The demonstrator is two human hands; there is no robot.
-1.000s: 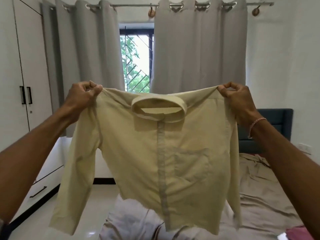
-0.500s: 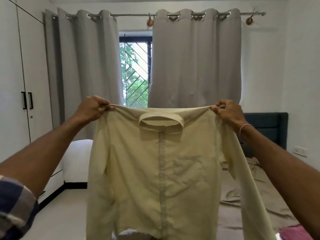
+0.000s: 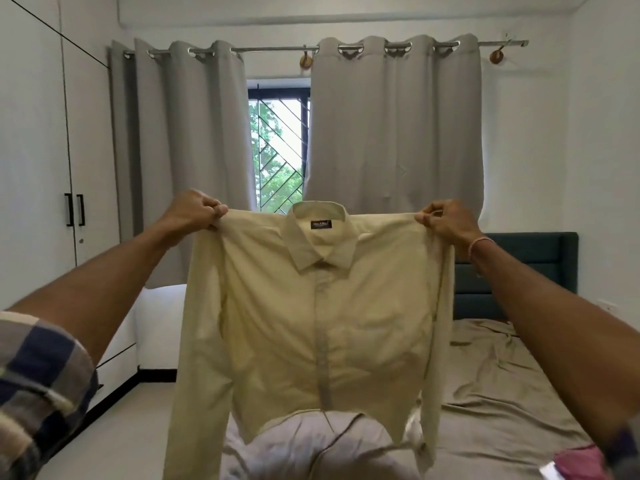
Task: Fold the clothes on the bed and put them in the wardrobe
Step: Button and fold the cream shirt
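Here we pinch the yellow shirt by its shoulders, left hand and right hand nearly level, so its length hangs straight down between them over the bed.

the shirt at centre is thin pale-yellow cloth, matt and smooth-woven, with soft creases. at 12 o'clock the curtains are heavy grey matt cloth with shiny metal eyelets, on a polished metal rod. the wardrobe at 9 o'clock has smooth white matt panels and black handles. at 3 o'clock the headboard is dark teal padded fabric. the bed sheet at 4 o'clock is crumpled matt taupe cloth. the floor at 7 o'clock looks smooth and faintly glossy.
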